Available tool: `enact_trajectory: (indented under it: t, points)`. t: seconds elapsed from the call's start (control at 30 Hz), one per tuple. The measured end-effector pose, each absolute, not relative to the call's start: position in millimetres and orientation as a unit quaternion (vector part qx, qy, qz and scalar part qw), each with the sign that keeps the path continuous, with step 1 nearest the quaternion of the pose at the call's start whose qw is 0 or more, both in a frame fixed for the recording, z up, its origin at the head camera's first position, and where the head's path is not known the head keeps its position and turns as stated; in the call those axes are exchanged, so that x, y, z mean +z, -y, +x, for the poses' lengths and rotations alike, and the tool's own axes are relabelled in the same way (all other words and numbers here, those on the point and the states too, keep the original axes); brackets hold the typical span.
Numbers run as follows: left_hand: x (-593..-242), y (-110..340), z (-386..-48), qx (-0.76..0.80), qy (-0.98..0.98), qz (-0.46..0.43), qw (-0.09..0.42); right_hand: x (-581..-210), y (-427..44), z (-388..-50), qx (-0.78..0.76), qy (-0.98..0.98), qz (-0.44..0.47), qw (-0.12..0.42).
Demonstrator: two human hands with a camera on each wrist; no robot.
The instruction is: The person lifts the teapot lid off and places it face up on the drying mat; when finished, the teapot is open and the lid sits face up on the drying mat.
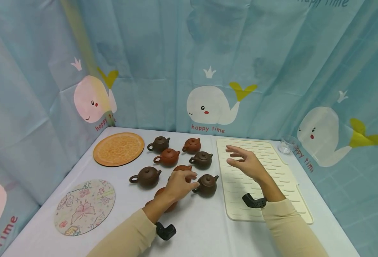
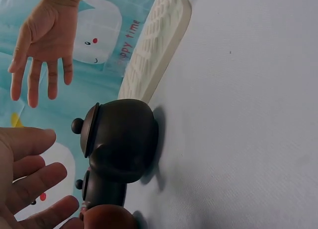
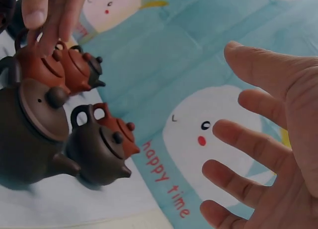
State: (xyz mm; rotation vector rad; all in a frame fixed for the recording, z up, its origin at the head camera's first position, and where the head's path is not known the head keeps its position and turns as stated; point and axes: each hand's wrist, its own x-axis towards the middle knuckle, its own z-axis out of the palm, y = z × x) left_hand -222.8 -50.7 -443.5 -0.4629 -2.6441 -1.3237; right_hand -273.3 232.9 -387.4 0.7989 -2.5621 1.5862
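Observation:
My left hand (image 1: pixel 180 185) hovers over the teapots with relaxed fingers and grips nothing. Closest to it is a dark brown teapot (image 1: pixel 208 186), whose handle lies near the fingertips; the left wrist view shows this teapot (image 2: pixel 124 139) apart from the fingers (image 2: pixel 44 182). Under the left hand and forearm, two reddish teapots, one behind (image 1: pixel 183 167) and one in front (image 1: pixel 170 207), are partly hidden. My right hand (image 1: pixel 247 165) hangs above a cream ridged mat (image 1: pixel 240 200). Its fingers (image 3: pixel 248 139) are spread and hold nothing in the right wrist view.
More teapots stand around: a brown one (image 1: pixel 148 177) at left, dark ones (image 1: pixel 202 160) (image 1: pixel 160 144) and reddish ones (image 1: pixel 169 157) (image 1: pixel 192 145) behind. Leftward lie an orange round mat (image 1: pixel 118 149) and a patterned round mat (image 1: pixel 85 207). A clear cup (image 1: pixel 286 145) stands back right.

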Motion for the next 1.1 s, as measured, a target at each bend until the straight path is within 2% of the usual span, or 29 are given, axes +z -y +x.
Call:
enact_trajectory:
  t: [0.23,0.53,1.1]
  points:
    - [-447,43,-223,-0.469,0.871,-0.132,0.055,-397,-224,-273,0.534,0.805,0.259,0.001]
    - [-451,35,-221,-0.494,0.862,-0.092,0.059,-416,-215,-275,0.567,0.789,0.236,-0.03]
    - [-452,36,-225,-0.474,0.877,-0.071,0.027,-441,-194,-273,0.577,0.782,0.216,-0.094]
